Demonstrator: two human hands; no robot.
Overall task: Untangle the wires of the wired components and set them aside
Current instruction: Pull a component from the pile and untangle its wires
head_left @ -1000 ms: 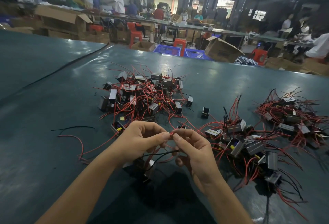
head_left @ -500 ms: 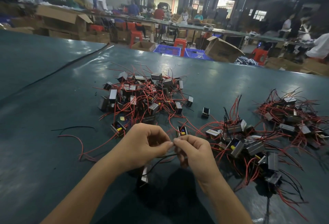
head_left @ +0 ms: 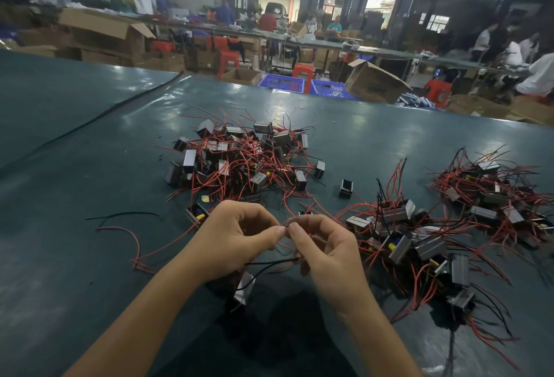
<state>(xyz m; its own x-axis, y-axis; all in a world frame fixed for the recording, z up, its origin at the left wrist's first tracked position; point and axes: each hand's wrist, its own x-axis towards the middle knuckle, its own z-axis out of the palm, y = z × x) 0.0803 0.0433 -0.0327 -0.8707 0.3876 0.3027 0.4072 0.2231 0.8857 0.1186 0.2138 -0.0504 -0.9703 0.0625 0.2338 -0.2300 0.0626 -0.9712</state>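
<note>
On the green bench [head_left: 75, 173], a loose red wire [head_left: 132, 235] lies at the left. My left hand [head_left: 236, 241] and right hand [head_left: 326, 253] meet fingertip to fingertip, both pinched on a red lead [head_left: 286, 222]; its wired component [head_left: 242, 289] hangs below them. One tangled pile [head_left: 239, 158] sits beyond, another pile [head_left: 419, 244] to the right.

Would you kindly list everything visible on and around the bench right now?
Table: one, dark green, foreground.
Tangled piles of wired components: three, red and black wires; centre, right, far right.
Lone component: one, black, between piles.
Held component: one, silver-black, hanging below the hands.
Loose wires: red and black, left.
Cardboard boxes: several, brown, background.
Crates: two, blue, behind table.
Left hand, right hand: pinching a red wire.
</note>
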